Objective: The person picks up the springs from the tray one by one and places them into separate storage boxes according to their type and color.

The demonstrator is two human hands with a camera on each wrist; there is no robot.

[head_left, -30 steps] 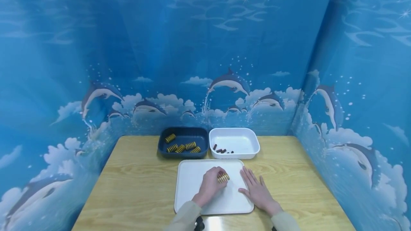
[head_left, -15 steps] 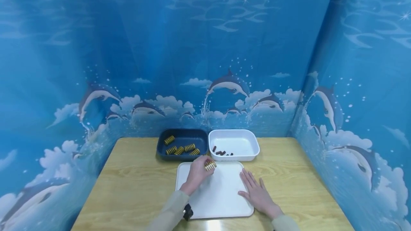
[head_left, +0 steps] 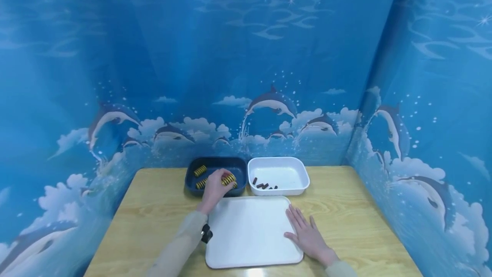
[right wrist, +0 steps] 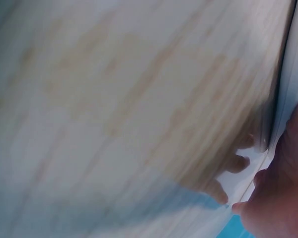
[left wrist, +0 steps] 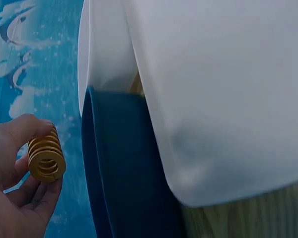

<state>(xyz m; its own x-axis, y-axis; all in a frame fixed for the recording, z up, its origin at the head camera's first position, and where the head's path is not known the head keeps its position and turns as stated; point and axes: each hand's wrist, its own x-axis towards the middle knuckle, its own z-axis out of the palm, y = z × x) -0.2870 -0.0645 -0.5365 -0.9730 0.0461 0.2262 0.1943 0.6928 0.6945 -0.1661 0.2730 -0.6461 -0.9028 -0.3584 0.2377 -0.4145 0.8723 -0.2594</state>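
My left hand [head_left: 215, 188] reaches over the dark blue bin [head_left: 240, 166] and pinches a yellow coil spring [left wrist: 47, 157] between thumb and fingers. In the left wrist view the spring's round end faces the camera, above the bin's rim. Several more yellow springs [head_left: 200, 171] lie in that bin, some of them hidden behind the hand. My right hand [head_left: 308, 236] lies flat with straight fingers at the right edge of the white tray [head_left: 250, 234]. Its fingertips touch or rest close to the tray's rim.
A white bin [head_left: 286, 177] stands right beside the dark blue one, with several small dark brown cylinders [head_left: 259, 186] inside. Both bins stand behind the tray on the wooden table [head_left: 157, 208]. A blue dolphin-print curtain [head_left: 230, 54] hangs at the back and sides.
My left hand has carried the spring from above the tray, away and to the left, over the dark blue bin. The right hand has stayed at the tray's edge.
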